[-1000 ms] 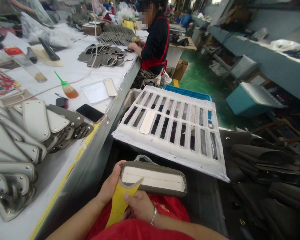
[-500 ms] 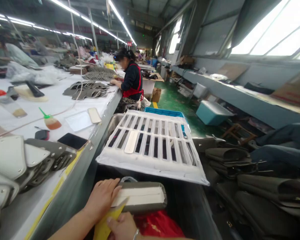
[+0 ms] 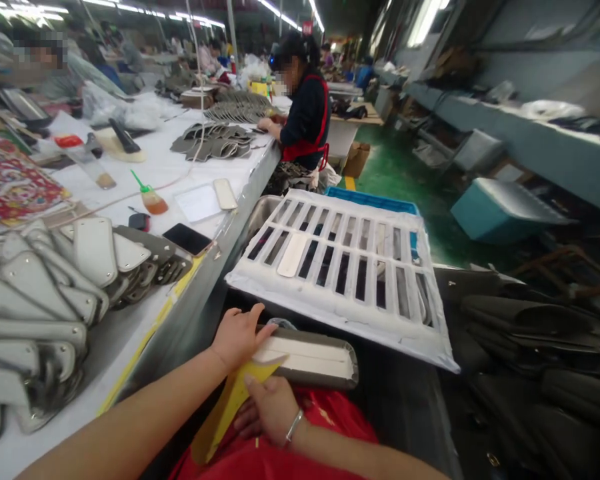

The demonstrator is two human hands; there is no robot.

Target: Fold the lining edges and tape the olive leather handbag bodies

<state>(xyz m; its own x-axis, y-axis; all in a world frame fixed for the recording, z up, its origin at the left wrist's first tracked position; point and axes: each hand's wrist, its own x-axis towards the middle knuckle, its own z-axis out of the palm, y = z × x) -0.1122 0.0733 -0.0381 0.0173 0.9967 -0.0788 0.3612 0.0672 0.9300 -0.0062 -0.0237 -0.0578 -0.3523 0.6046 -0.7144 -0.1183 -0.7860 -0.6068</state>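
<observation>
In front of me lies a dark grey padded panel (image 3: 347, 383) with rounded corners and a white strip along its upper face. My left hand (image 3: 240, 337) rests on the panel's left end, fingers spread. A thin yellow sheet (image 3: 225, 413) with a pointed tip is pinched in my right hand (image 3: 275, 407), thumb on top. The sheet's tip lies over the white strip, close to the left hand's fingers. The lower fingers of the right hand are partly hidden behind the sheet. Red cloth (image 3: 325, 413) covers my lap just below.
A white slatted rack (image 3: 345, 323) stands ahead, one white strip piece (image 3: 293, 255) on it. On the left table are stacked grey-white panels (image 3: 40, 287), a phone (image 3: 187, 238) and a glue bottle (image 3: 153, 201). A co-worker (image 3: 305, 110) sits farther along. Dark folded pieces (image 3: 530, 333) lie right.
My view has turned left and tilted down, so more of the table stack and my lap shows. The left hand's fingers have spread more. The right hand still holds the yellow sheet.
</observation>
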